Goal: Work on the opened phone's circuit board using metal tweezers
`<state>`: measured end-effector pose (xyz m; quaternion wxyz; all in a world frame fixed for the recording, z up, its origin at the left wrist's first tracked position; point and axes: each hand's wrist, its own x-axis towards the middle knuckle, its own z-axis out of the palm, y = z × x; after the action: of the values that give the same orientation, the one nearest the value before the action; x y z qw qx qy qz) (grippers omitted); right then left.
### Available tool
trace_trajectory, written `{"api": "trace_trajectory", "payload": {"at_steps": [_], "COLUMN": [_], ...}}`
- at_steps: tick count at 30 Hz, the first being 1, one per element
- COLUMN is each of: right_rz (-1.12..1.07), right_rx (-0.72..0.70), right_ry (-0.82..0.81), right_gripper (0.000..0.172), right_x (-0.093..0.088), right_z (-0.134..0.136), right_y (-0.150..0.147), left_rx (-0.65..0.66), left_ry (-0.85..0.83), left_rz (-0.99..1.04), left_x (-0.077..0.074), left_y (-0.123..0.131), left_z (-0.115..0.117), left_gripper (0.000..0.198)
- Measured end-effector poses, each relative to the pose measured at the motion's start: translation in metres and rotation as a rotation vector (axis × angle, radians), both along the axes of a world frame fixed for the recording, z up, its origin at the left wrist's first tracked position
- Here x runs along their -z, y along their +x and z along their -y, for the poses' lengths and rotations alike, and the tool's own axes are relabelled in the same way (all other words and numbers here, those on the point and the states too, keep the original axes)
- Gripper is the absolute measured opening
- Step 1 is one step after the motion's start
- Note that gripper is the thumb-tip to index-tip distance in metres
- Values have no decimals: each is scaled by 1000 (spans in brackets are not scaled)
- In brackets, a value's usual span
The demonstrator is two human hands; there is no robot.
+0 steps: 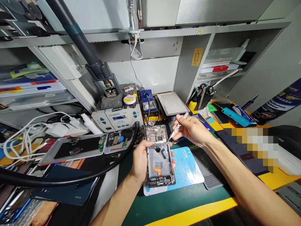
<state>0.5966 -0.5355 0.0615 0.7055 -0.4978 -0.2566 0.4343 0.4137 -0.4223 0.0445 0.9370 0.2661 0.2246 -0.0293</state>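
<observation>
My left hand [140,160] grips an opened phone [159,157] from its left side, back cover off, with circuit boards and an orange flex cable showing. It is held just above a light blue sheet [185,169] on the green mat [164,204]. My right hand [191,128] pinches silver tweezers [176,129], whose tip touches the phone's upper right part near the board.
Two more opened phones [72,149] [117,140] lie at the left. Behind stand a hot-air station [117,114], a blue soldering stand [147,100] and a heating plate [171,103]. A thick black hose [70,180] curves across the left. White cables [28,135], tools and shelves surround the bench.
</observation>
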Motion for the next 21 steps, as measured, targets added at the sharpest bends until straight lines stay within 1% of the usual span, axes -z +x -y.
{"api": "trace_trajectory", "payload": {"at_steps": [4,7,9,12,16,21], "right_rz": [-5,28,56,86,112,101], "right_rx": [-66,-135,-156,-163,-149,-127], "right_ry": [48,77,84,90,76,84], "right_gripper": [47,41,39,38,39,39], "right_x": [1,-2,-4,-5,-2,-2], "right_z": [2,7,10,12,12,11], "right_y": [4,7,10,12,12,11], "left_rx": [15,9,17,20,26,25], "left_ry": [-13,-31,-57,-85,-88,-105], "left_rz": [12,39,66,89,100,103], "left_x": [0,3,5,8,7,7], "left_y": [1,1,1,1,0,0], "left_z": [-1,-1,-2,-1,-1,-1], "left_gripper": [56,55,55,56,56,57]}}
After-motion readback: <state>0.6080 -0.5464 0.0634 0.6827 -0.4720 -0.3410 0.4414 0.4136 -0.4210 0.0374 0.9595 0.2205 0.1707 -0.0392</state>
